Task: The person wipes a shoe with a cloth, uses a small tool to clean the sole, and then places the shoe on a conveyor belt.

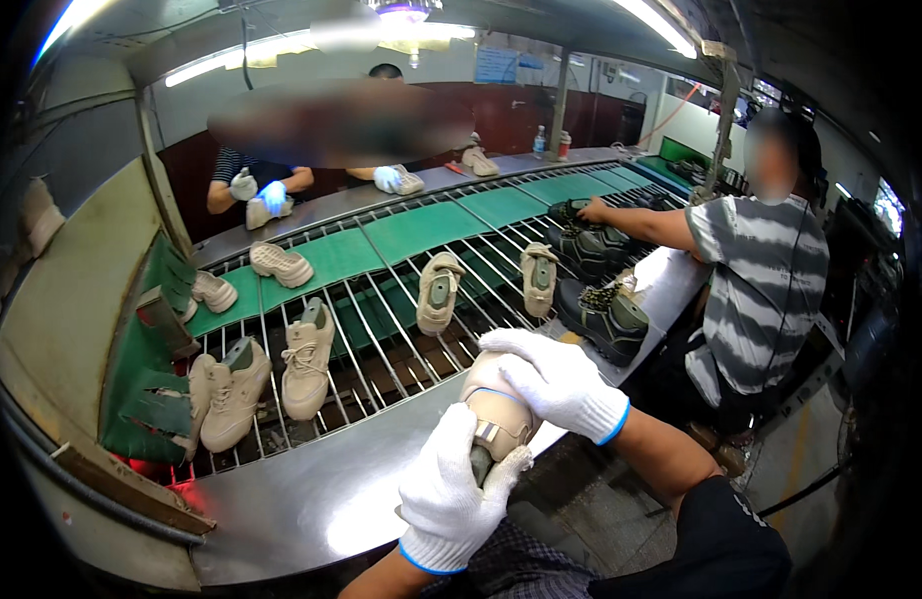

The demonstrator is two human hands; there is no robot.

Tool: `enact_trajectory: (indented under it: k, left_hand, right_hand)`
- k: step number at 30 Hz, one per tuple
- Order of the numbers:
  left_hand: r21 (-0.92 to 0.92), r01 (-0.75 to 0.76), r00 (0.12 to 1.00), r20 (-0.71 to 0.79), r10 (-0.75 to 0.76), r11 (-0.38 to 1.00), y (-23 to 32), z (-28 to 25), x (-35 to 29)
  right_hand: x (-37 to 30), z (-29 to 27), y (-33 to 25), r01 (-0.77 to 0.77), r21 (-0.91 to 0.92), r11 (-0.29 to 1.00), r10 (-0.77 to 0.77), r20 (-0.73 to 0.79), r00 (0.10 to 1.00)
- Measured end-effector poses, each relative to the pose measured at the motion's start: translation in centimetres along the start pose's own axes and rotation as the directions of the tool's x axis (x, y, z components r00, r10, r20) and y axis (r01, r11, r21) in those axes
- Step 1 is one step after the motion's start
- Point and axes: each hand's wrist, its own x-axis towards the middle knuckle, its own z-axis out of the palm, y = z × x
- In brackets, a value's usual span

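Both my hands wear white knit gloves with blue cuffs. Between them, over the near metal edge, is a beige shoe (501,417) with a grey-green last showing in its opening. My left hand (449,491) grips the end by the opening, thumb and fingers on either side. My right hand (561,384) wraps over the shoe's far end, fingers pressed on it. Just beyond, two beige shoes stand on the rack: one beige sneaker (440,293) and another beige sneaker (539,279), both with lasts inside.
A rack of metal bars runs beside a green belt (411,236). Laced beige shoes (307,361) stand at the left, black shoes (603,317) at the right. A co-worker in a striped shirt (755,290) reaches over the black shoes. Gloved co-workers (271,196) handle shoes across the belt.
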Motion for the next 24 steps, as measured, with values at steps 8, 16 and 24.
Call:
enact_trajectory:
  k: [8,16,24]
  left_hand:
    - [-0.062,0.189,0.977,-0.090,-0.194,0.980,-3.6,-1.3,1.8]
    - [-0.157,0.554,0.798,-0.178,-0.575,0.818,-8.7,-5.4,0.8]
    - [-0.329,0.599,0.681,-0.269,-0.681,0.730,-14.5,-7.4,-3.3]
  right_hand:
    - [6.3,2.2,0.6,0.109,-0.023,0.994,-0.103,0.166,0.981]
    - [8.0,11.4,-0.8,0.062,0.266,0.962,-0.070,0.021,0.997]
    - [4.8,13.5,1.0,-0.225,0.558,0.799,0.003,0.370,0.929]
